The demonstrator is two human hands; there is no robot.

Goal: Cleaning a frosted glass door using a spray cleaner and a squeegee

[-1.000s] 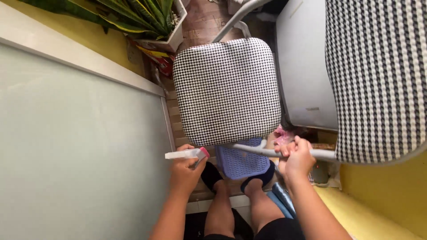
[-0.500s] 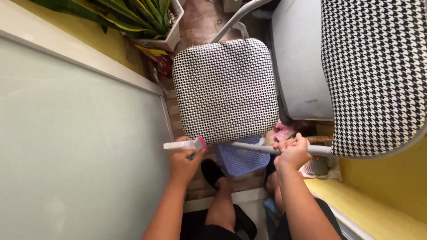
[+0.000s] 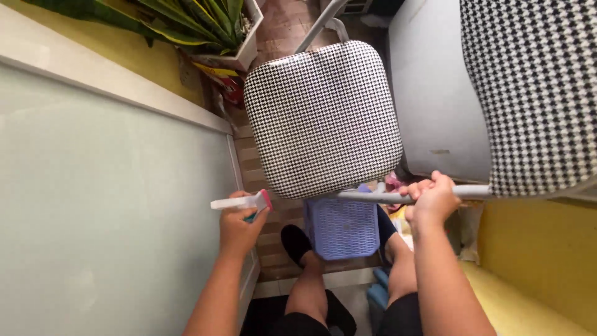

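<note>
The grey chair rail point(image 3: 385, 196) is lying level just under the houndstooth chair seat point(image 3: 320, 115), and the right hand point(image 3: 431, 199) is closing fully round it — seemingly shifting the chair. The left hand point(image 3: 239, 227) is gripping a white-nozzled spray bottle point(image 3: 241, 202) beside the frosted glass desk point(image 3: 106, 205). A lilac basket point(image 3: 343, 227) is sitting below. Any further pull calls for clearing that basket.

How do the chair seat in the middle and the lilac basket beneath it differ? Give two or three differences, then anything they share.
The chair seat is black-and-white houndstooth; the basket is plain lilac. The chair seat is a solid, smooth cushion; the basket has walls of open mesh. The chair seat shows whole, while the basket is partly hidden under it. Both are roughly square with rounded corners.
</note>
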